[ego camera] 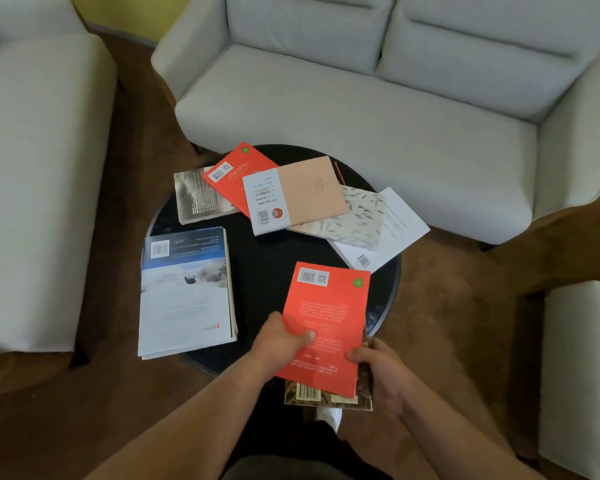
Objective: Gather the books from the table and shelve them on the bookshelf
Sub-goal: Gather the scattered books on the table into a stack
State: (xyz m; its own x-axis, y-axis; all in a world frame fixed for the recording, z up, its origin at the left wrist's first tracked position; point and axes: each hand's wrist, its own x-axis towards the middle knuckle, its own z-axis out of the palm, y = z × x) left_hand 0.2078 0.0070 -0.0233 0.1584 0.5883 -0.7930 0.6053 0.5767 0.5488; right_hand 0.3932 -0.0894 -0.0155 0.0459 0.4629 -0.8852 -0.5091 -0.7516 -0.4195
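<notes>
Both hands hold 2 stacked books over the near table edge: my left hand [278, 341] pinches the red book [326, 313], thumb on its cover, and my right hand [378, 368] grips the right edge, with the brown book [328, 399] beneath. On the black table [267, 258] lie 6 more: snow book [187, 292], grey book [193, 197], far red book [238, 169], pink book [305, 194], leafy book [355, 221], white book [400, 223].
</notes>
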